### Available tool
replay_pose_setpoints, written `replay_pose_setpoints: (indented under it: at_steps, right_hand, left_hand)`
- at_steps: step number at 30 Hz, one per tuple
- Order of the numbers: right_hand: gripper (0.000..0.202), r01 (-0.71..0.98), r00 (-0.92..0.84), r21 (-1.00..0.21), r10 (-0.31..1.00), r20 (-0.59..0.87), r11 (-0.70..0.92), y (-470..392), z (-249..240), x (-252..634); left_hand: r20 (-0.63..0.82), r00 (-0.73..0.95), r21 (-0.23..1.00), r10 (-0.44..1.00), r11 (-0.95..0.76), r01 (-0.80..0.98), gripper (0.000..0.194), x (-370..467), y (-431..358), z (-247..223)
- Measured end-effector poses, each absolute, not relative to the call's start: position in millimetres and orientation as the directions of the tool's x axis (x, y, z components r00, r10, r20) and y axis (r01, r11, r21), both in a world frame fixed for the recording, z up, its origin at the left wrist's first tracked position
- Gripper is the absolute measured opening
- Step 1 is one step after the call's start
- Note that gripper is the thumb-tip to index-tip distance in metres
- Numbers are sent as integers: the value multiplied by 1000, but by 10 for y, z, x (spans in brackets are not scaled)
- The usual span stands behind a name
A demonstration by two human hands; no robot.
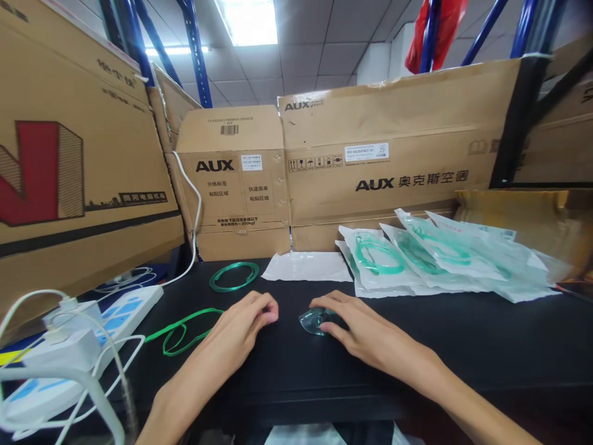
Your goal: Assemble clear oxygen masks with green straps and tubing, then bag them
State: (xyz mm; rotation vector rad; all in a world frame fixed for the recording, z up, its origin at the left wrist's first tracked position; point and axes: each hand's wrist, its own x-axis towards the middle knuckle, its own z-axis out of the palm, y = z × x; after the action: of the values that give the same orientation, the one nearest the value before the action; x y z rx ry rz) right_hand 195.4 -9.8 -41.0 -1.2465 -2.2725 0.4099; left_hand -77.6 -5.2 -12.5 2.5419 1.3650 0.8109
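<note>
Two hands at a black table, the right one gripping a clear mask.
Mid-frame, the right hand [345, 312] has thumb and fingers bent around the clear mask [310, 322], which sits low at the tabletop; whether it touches the table [296, 368] is hard to tell. Left of centre, the left hand [259, 311] is curled closed; anything inside its fingers cannot be made out. A stretch of tabletop separates the hands, and more runs below them to the front edge at lower centre. A green strap [163, 331] lies beside the left forearm, a coiled tube [228, 288] above it. Bagged tubing [380, 256] bounds the right rear, a white packet [308, 267] the rear centre, and a power strip [134, 309] the lower left.
</note>
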Motion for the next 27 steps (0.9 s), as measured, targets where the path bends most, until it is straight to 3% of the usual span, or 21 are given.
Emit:
replay_pose_setpoints:
  at_steps: [6,18,27]
  right_hand:
    - [39,652,-319,-601,886,336,462,-32,-479,1967]
    - [24,614,-254,-661,901,351,431,-24,-350,1983]
    - [37,614,-263,-671,909,323,416,-143,-223,1962]
  left_hand:
    - [381,558,354,737,-674,648,21,-475,105,207]
    - [362,611,402,704,-709,579,17,-294,60,51]
    - [341,587,435,734,-677,593,10,-195,-6,51]
